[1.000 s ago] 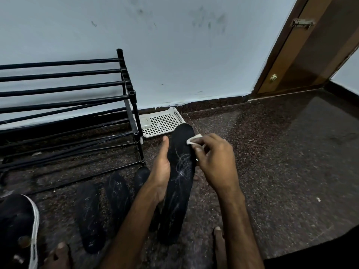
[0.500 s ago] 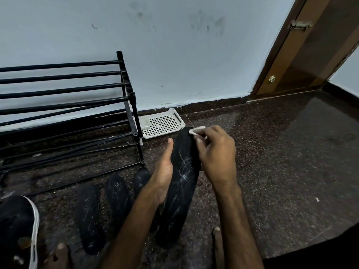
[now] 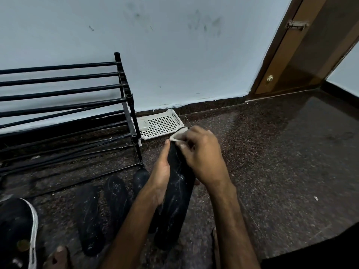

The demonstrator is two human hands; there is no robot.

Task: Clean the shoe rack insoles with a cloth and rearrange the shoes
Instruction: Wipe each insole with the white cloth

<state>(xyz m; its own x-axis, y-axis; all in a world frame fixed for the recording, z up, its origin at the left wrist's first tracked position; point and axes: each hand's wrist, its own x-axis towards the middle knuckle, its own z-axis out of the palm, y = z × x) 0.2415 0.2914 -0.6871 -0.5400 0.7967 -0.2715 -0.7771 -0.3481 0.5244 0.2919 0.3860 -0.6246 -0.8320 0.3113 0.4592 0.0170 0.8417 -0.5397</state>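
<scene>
Cloth [image 3: 177,135] is pinched in the curled fingers of the right hand [image 3: 202,154] and pressed against the top end of a black insole [image 3: 177,202], which is gripped from its left side by the left hand [image 3: 161,171]. Other insoles [image 3: 89,218] are laid on the floor [image 3: 272,162] at nine o'clock. A shoe rack [image 3: 124,98] is seen at ten o'clock, a white basket [image 3: 161,123] at twelve, a shoe [image 3: 17,230] at eight.
</scene>
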